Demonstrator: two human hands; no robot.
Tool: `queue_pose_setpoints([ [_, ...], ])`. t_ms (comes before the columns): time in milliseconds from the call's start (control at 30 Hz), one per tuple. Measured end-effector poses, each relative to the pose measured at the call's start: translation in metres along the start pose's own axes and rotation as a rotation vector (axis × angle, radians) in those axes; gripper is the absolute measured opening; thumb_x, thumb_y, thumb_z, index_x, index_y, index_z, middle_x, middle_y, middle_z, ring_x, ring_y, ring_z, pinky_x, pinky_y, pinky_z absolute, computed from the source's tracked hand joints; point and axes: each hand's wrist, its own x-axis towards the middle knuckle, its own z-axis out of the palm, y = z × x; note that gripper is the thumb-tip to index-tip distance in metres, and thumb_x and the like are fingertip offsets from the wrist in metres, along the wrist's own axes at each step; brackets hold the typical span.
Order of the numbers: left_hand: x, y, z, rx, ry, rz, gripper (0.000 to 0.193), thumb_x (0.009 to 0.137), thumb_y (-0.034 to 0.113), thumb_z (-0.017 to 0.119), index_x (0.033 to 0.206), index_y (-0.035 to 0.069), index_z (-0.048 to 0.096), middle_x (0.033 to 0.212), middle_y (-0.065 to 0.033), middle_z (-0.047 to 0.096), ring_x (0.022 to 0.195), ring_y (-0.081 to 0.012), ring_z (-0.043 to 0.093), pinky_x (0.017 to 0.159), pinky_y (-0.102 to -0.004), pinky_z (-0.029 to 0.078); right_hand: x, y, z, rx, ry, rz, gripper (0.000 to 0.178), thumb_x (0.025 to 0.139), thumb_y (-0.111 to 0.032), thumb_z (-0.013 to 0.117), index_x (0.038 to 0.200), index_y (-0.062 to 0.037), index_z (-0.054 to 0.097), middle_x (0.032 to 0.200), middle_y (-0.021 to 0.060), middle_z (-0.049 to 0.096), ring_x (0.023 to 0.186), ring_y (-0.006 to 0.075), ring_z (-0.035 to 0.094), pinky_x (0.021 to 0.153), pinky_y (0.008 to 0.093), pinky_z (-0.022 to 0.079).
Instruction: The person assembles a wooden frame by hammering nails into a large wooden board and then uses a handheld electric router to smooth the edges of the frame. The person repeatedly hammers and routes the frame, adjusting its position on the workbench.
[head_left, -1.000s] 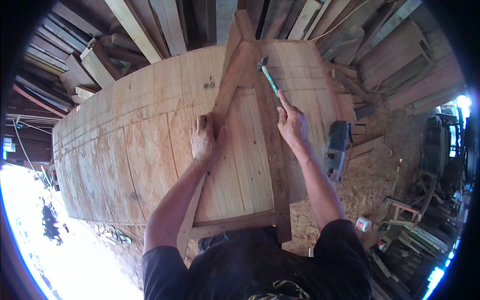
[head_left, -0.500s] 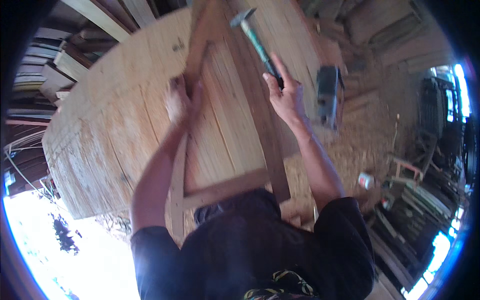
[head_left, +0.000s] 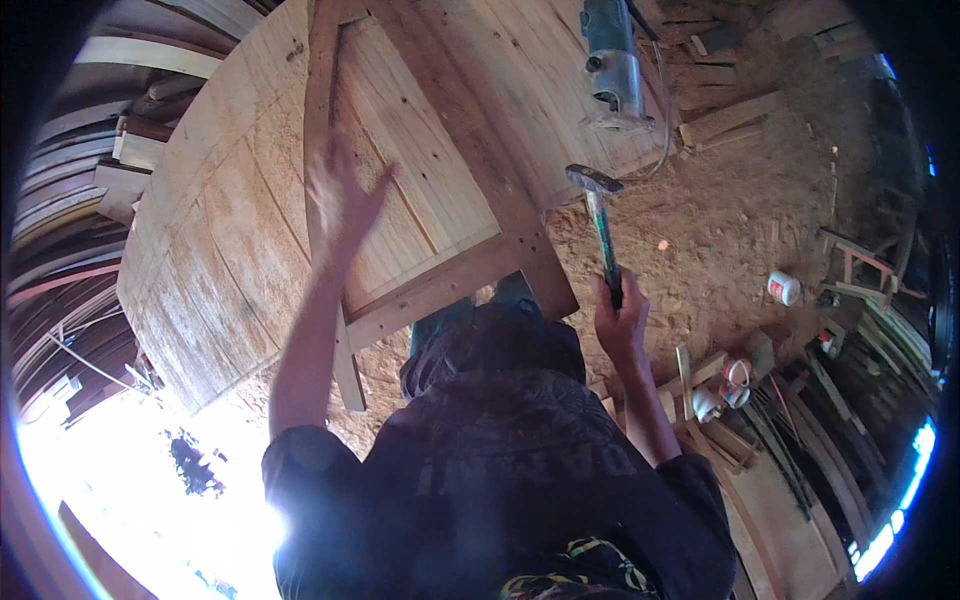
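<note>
My left hand (head_left: 345, 200) is over the left rail of a dark wooden frame (head_left: 430, 287), its fingers spread and slightly blurred; whether it touches the wood I cannot tell. The frame lies on a large pale panel of joined planks (head_left: 225, 235) with a curved outer edge. Off to the right, my right hand (head_left: 622, 318) is closed round the dark grip of a hammer (head_left: 604, 238). The hammer has a green and pale handle, and its metal head points away from me, beyond the frame's right rail.
A teal and silver power tool (head_left: 613, 62) rests at the panel's far right, its cord trailing. Sawdust covers the ground (head_left: 700, 260). A white container (head_left: 784, 288) stands to the right, near timber pieces (head_left: 830, 400). Stacked boards (head_left: 75, 190) line the left side.
My left hand has loosened from the frame's rail and spread its fingers. My right hand has brought the hammer nearer to me and rightward, off the panel. The view has shifted.
</note>
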Motion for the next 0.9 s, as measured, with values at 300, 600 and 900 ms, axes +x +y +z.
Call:
queue_pose_setpoints([
  [300, -0.147, 0.088, -0.017, 0.005, -0.427, 0.219, 0.126, 0.073, 0.031, 0.093, 0.174, 0.014, 0.019, 0.181, -0.0166, 0.017, 0.167, -0.0318, 0.018, 0.132, -0.0549, 0.016, 0.021, -0.010, -0.002, 0.076, -0.092, -0.181, 0.020, 0.104, -0.017, 0.072, 0.117, -0.0021, 0.066, 0.085, 0.0182, 0.072, 0.072, 0.0338, 0.074, 0.064, 0.0416, 0.055],
  [600, -0.148, 0.091, -0.022, -0.070, -0.355, 0.248, 0.107, 0.081, 0.014, 0.080, 0.172, 0.013, 0.024, 0.180, -0.0150, 0.021, 0.167, -0.0305, 0.022, 0.130, -0.0551, 0.021, 0.042, -0.002, 0.029, -0.220, -0.164, -0.290, 0.026, 0.107, -0.027, 0.068, 0.111, -0.0027, 0.063, 0.081, 0.0217, 0.071, 0.074, 0.0448, 0.072, 0.061, 0.0520, 0.054],
  [900, -0.148, 0.091, -0.021, -0.083, -0.336, 0.257, 0.107, 0.079, 0.011, 0.079, 0.172, 0.012, 0.025, 0.179, -0.0143, 0.021, 0.167, -0.0303, 0.021, 0.130, -0.0566, 0.022, 0.038, -0.023, 0.018, -0.377, -0.207, -0.257, 0.022, 0.107, -0.022, 0.069, 0.107, -0.0011, 0.062, 0.080, 0.0241, 0.070, 0.074, 0.0459, 0.072, 0.060, 0.0501, 0.052],
])
